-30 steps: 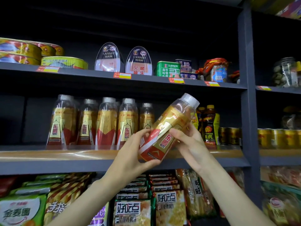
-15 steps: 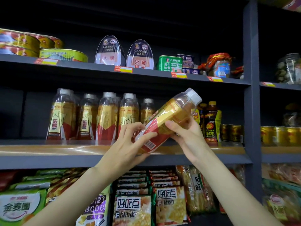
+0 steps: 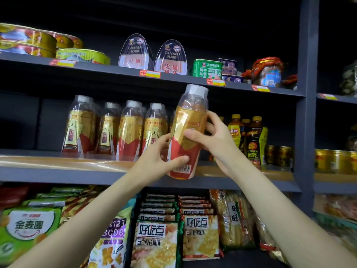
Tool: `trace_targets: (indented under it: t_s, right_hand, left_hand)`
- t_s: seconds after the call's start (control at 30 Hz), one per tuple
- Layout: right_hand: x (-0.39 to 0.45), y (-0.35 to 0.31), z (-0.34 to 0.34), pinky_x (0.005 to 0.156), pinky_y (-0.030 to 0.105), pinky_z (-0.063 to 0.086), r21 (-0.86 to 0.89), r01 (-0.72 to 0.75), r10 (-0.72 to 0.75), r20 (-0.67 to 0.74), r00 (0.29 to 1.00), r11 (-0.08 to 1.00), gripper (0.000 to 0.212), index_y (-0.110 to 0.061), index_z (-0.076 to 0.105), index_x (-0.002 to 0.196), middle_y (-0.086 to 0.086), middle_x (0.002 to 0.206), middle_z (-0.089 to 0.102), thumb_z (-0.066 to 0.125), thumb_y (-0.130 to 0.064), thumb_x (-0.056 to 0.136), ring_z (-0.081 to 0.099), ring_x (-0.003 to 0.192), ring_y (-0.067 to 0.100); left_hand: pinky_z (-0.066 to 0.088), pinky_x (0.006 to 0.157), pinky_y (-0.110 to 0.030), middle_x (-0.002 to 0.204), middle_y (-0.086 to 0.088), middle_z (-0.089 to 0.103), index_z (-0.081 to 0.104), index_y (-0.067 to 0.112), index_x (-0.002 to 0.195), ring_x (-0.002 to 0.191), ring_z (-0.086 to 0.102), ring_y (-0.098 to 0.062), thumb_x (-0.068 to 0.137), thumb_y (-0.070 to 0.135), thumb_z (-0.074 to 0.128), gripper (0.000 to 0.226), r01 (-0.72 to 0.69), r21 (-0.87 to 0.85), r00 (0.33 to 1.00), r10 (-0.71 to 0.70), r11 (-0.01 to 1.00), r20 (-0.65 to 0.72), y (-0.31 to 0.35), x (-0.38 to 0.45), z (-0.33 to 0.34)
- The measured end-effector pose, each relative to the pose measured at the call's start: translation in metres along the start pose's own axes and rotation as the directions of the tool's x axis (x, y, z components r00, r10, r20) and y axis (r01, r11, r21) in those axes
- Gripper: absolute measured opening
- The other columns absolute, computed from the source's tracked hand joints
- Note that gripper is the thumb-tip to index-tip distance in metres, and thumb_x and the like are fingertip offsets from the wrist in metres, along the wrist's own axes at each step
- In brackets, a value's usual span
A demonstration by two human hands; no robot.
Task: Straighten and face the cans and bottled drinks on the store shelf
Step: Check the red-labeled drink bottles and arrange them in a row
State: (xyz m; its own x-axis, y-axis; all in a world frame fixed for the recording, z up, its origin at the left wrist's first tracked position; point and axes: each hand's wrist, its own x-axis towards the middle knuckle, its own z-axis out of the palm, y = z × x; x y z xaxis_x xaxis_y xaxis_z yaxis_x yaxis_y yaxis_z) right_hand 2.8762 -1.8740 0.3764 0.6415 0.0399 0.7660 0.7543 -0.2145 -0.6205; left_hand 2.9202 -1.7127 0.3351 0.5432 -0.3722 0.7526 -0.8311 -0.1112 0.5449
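Currently I hold bottle (image 3: 188, 136) near upright: left hand (image 3: 154, 161) grips base, right hand (image 3: 214, 140) grips middle. Barcode faces me; next, I judge: rotate label outward, seat beside row (image 3: 116, 130) left of hands.

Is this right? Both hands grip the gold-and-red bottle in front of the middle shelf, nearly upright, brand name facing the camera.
Not quite. The head view shows the bottle turned barcode side toward the camera, not brand name. The rest holds: the left hand and right hand both grip it, nearly upright, in front of the middle shelf.
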Motion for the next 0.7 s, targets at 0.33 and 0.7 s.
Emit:
trace_targets:
  t_s: [0.33, 0.7]
  right_hand:
    - [0.037, -0.002, 0.090, 0.096, 0.033, 0.049, 0.047, 0.011, -0.019, 0.173, 0.985, 0.999, 0.053, -0.029, 0.044, 0.131, -0.003, 0.126, 0.060, 0.069, -0.029, 0.084, 0.058, 0.113, 0.010]
    - [0.067, 0.033, 0.216, 0.057, 0.016, 0.036, -0.465, 0.052, 0.093, 0.284, 0.954, 0.884, 0.062, -0.022, 0.019, 0.149, -0.005, 0.099, 0.050, 0.038, 0.001, 0.095, 0.036, 0.067, -0.001]
  left_hand:
    - [0.053, 0.080, -0.023, 0.108, 0.012, 0.060, 0.040, 0.033, 0.122, 0.097, 0.061, -0.003, 0.079, 0.024, 0.070, 0.053, 0.103, 0.141, 0.966, -0.065, 0.985, -0.252, 0.002, -0.029, -0.081]
    - [0.052, 0.085, -0.043, 0.096, 0.000, 0.057, 0.039, 0.013, 0.115, 0.091, 0.062, -0.024, 0.080, 0.038, 0.070, 0.054, 0.453, 0.374, 0.831, -0.231, 0.809, -0.507, -0.030, -0.033, -0.200]
